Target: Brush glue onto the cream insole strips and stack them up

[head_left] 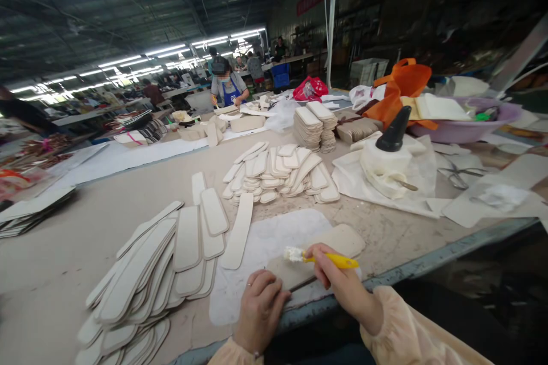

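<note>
My right hand is closed around a yellow-handled brush, its bristles thick with a white paste. Under the brush lies a long beige panel with rounded ends, close to the table's front edge. My left hand grips the panel's near left end, thumb and fingers curled at its edge. Both rest over a white sheet. Left of it is a fanned heap of pale rounded strips. Beyond the sheet, more small pieces are piled up.
A white tub with a black cone stands on plastic at right, near scissors. Behind are a purple basin, an orange bag and stacked pieces. Another person works across the table. The metal table edge runs in front.
</note>
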Motion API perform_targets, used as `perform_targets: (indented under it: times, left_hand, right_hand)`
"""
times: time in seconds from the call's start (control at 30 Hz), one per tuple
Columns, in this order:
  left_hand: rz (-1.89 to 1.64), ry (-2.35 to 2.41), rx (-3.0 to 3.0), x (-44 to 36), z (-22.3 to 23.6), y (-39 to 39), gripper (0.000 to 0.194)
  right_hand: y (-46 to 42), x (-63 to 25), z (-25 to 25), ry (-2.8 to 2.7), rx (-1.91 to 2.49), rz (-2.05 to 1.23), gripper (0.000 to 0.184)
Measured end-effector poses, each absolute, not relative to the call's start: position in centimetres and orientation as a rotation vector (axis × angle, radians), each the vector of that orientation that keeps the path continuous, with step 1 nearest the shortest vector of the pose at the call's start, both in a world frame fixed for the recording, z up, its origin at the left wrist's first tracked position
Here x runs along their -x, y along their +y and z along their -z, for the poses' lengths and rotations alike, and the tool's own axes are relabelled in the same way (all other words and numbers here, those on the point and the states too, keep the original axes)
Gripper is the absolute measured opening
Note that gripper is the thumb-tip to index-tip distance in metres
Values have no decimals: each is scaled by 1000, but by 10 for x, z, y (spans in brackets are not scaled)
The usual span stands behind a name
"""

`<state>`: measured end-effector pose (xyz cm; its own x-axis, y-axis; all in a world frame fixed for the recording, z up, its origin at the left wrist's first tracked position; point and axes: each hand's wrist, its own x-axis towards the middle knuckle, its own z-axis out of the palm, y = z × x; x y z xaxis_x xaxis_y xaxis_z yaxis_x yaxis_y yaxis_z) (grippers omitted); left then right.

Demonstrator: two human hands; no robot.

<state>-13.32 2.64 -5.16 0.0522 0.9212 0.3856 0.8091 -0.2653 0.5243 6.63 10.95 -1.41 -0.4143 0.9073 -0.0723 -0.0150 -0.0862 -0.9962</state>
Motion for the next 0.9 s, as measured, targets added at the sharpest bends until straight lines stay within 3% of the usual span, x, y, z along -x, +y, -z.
perform_targets:
  times: [0.3, 0.63, 0.9]
  left_hand:
    - [-963, 1781, -2228, 135, 50, 27, 10]
    - [-1084, 1734, -2371, 133, 53, 29, 11]
    - [-1123, 1689, -2448, 135, 53, 33, 12]
  right_hand:
    - [102, -37, 25, -1479, 1142, -1646, 31]
    - [150, -112, 7, -1642, 1541, -1082, 28]
    - [153, -158, 2, -1818, 1530, -504, 26]
